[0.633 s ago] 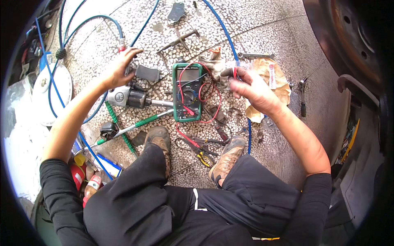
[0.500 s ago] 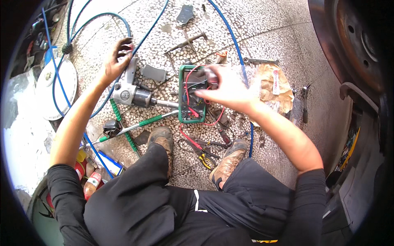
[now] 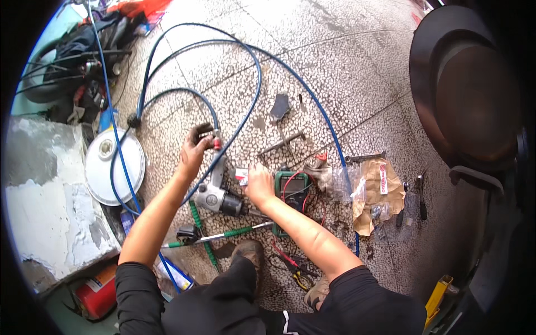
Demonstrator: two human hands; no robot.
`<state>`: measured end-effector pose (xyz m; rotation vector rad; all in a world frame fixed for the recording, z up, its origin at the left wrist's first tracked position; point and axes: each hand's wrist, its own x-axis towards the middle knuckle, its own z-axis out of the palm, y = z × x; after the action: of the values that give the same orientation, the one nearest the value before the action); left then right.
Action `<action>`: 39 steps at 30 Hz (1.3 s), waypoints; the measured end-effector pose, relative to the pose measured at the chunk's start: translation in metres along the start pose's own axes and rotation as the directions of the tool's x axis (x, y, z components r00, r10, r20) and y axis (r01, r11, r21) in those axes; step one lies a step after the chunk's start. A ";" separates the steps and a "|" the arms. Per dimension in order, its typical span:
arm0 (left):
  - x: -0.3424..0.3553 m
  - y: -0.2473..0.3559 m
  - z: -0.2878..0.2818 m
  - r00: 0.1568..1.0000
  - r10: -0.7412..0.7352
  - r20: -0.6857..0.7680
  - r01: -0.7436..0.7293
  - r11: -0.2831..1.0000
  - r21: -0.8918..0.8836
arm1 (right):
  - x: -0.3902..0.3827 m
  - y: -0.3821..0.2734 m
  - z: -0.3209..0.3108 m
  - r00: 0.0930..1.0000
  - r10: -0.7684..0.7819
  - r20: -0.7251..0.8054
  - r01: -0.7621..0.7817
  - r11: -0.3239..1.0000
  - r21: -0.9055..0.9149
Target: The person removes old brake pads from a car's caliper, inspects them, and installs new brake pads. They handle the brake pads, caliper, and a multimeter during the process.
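Note:
My left hand [image 3: 194, 152] is beside the red hose coupling [image 3: 217, 143] on top of the impact wrench [image 3: 213, 199]; its darkened fingers are bent but apart from the thumb. I cannot tell if they touch the coupling. My right hand [image 3: 260, 185] is closed, with a small white-and-red packet [image 3: 242, 176] at its fingertips, between the wrench and the green multimeter [image 3: 286, 177]. The wrench lies on the speckled floor with its socket end toward the multimeter. A blue air hose [image 3: 258, 84] loops above it.
A green-gripped cross wrench [image 3: 237, 232], pliers [image 3: 302, 280], a brake pad [image 3: 280, 106], a T-shaped tool [image 3: 282, 144] and torn brown paper [image 3: 392, 192] lie around. A white lid [image 3: 131, 167] is at left, a dark wheel [image 3: 474, 95] at right, a red cylinder [image 3: 96, 296] at lower left.
My right hand has moved left from over the multimeter to near the wrench, and the white-and-red packet now shows at its fingertips. My left hand stays near the coupling. The view has shifted.

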<state>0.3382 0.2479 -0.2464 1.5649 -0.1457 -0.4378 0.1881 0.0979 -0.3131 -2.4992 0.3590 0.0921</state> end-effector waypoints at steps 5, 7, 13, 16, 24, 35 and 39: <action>0.005 0.003 0.017 0.990 -0.144 0.000 0.137 0.938 -0.319 | -0.001 0.008 -0.017 0.996 0.069 -0.049 -0.063 0.992 0.112; 0.005 -0.008 0.011 0.981 -0.185 0.056 0.190 0.870 -0.456 | -0.001 0.011 -0.027 0.980 0.079 -0.182 -0.019 0.951 0.309; -0.036 0.050 0.051 0.789 -0.106 0.605 0.403 0.833 -0.379 | -0.009 -0.027 -0.137 0.970 -0.063 0.235 -0.209 0.281 0.937; -0.040 0.072 0.076 0.700 0.009 0.714 0.444 0.778 -0.446 | -0.016 -0.025 -0.170 0.921 -0.072 0.382 -0.362 0.203 0.910; -0.064 0.083 0.096 0.752 -0.025 0.658 0.513 0.649 -0.561 | -0.028 -0.057 -0.177 0.987 -0.024 0.159 -0.146 0.284 0.948; -0.067 0.080 0.108 0.719 0.044 0.693 0.557 0.559 -0.614 | -0.040 -0.055 -0.192 0.973 -0.079 -0.219 0.209 0.712 0.671; -0.070 0.080 0.106 0.751 -0.025 0.660 0.576 0.513 -0.636 | -0.039 -0.042 -0.196 0.969 -0.049 -0.241 0.195 0.751 0.631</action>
<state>0.2501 0.1699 -0.1529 0.4455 -0.0878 -1.1179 0.1585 0.0257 -0.1240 -1.8198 0.2509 -0.3099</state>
